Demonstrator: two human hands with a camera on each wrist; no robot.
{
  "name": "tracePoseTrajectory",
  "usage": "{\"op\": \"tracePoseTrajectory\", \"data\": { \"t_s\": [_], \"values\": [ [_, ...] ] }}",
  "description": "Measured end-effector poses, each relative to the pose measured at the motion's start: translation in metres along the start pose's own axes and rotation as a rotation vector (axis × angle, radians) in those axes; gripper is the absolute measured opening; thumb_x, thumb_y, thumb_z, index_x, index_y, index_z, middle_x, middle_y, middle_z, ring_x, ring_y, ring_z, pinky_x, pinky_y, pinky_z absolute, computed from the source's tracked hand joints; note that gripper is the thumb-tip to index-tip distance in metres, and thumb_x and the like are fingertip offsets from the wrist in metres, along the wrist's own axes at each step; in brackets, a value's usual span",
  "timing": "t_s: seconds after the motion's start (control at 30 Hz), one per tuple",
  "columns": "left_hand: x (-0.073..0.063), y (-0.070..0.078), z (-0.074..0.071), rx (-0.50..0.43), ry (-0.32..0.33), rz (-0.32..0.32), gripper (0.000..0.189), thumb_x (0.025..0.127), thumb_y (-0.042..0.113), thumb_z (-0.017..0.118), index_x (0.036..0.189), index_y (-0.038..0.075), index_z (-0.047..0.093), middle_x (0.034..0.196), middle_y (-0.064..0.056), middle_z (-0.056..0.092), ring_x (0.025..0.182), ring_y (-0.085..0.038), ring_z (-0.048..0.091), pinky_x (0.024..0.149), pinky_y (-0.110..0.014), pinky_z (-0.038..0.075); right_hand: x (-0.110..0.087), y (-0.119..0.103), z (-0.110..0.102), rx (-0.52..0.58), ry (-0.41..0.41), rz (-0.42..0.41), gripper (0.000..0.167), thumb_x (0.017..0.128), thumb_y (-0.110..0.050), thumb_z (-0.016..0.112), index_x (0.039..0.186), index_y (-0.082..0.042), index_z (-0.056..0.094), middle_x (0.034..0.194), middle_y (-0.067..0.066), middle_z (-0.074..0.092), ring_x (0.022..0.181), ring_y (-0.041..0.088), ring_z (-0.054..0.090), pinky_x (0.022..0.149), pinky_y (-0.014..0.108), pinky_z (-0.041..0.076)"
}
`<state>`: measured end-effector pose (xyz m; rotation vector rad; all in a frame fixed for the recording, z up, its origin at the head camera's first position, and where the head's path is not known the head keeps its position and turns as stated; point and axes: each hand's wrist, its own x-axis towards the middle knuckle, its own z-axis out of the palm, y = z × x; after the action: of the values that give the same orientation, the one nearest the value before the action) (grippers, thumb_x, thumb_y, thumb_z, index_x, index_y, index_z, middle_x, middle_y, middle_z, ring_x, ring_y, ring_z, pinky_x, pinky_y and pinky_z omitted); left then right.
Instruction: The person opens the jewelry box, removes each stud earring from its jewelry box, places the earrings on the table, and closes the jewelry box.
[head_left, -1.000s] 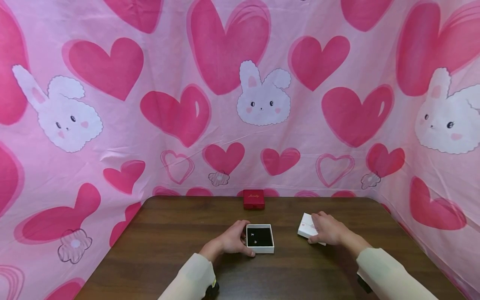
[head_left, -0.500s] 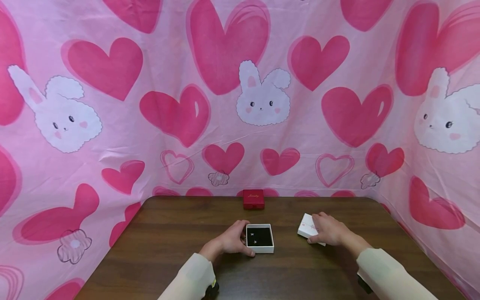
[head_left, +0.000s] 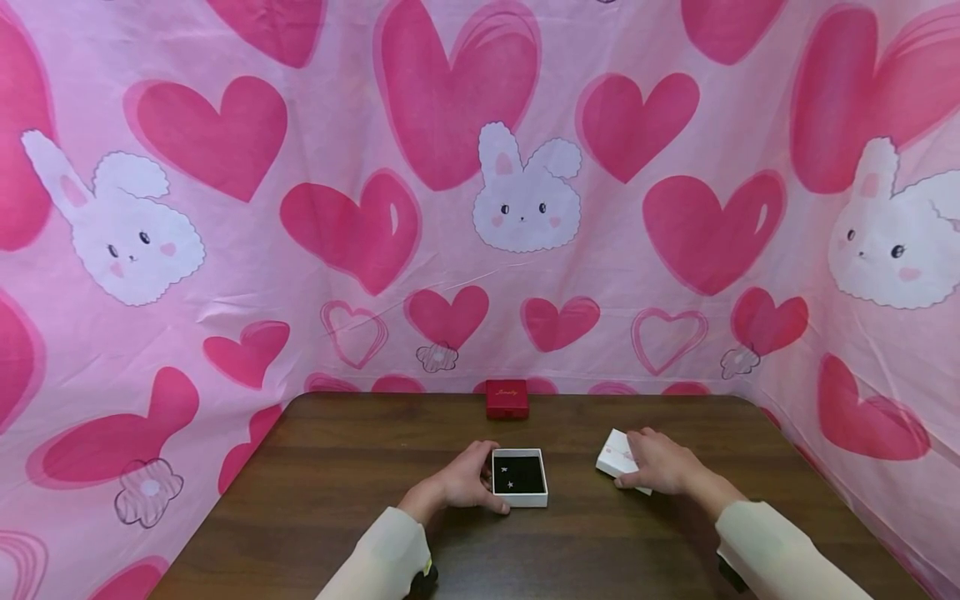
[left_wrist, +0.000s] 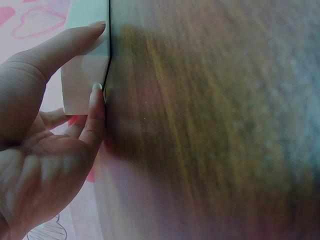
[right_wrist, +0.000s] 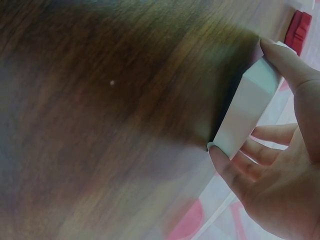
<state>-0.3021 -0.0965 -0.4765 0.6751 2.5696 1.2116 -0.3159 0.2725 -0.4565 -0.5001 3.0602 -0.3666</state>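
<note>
I read the left hand [head_left: 467,482], fingers pinching the left end of the open, white, square cardboard box [head_left: 528,501] on the brown wood-grain counter [head_left: 315,475]. I judge it light, stiff, crushable: grip opposite walls. Right of the box, the right hand [head_left: 662,463] pinches a white, square, printed lid [head_left: 616,457].

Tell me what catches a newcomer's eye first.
Probably the pink backdrop, its big hearts and rabbit faces filling the head view above the table. Next, the open white box with a black insert, gripped by the left hand; then the red box at the table's far edge.
</note>
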Motion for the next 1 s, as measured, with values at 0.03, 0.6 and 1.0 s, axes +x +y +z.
{"op": "tracePoseTrajectory", "data": {
  "t_s": [0.03,0.6,1.0],
  "values": [
    [0.0000,-0.0003,0.0002,0.001,0.001,0.002,0.088,0.068,0.011,0.095,0.140,0.000,0.045,0.115,-0.008,0.050,0.099,-0.021,0.055,0.086,-0.034,0.052,-0.0001,-0.0003,0.0001,-0.002,0.000,0.002,0.081,0.070,-0.050,0.090,0.124,0.002,0.060,0.103,0.009,0.059,0.092,0.025,0.058,0.077,0.053,0.053],
    [-0.0008,-0.0006,0.0001,0.000,0.007,0.003,0.089,0.068,0.010,0.094,0.140,-0.001,0.045,0.115,-0.008,0.050,0.098,-0.021,0.054,0.085,-0.033,0.051,-0.0004,-0.0005,0.0016,-0.010,-0.002,0.020,0.078,0.069,-0.052,0.089,0.121,-0.001,0.060,0.100,0.008,0.056,0.088,0.024,0.055,0.072,0.053,0.052],
    [-0.0007,-0.0011,0.0001,-0.006,0.000,0.001,0.089,0.068,0.010,0.094,0.141,0.000,0.044,0.117,-0.008,0.050,0.100,-0.022,0.055,0.088,-0.034,0.052,-0.0002,0.0004,0.0036,0.010,-0.012,0.030,0.080,0.068,-0.051,0.090,0.121,-0.001,0.057,0.103,0.009,0.055,0.090,0.026,0.055,0.073,0.053,0.051]
  ]
}}
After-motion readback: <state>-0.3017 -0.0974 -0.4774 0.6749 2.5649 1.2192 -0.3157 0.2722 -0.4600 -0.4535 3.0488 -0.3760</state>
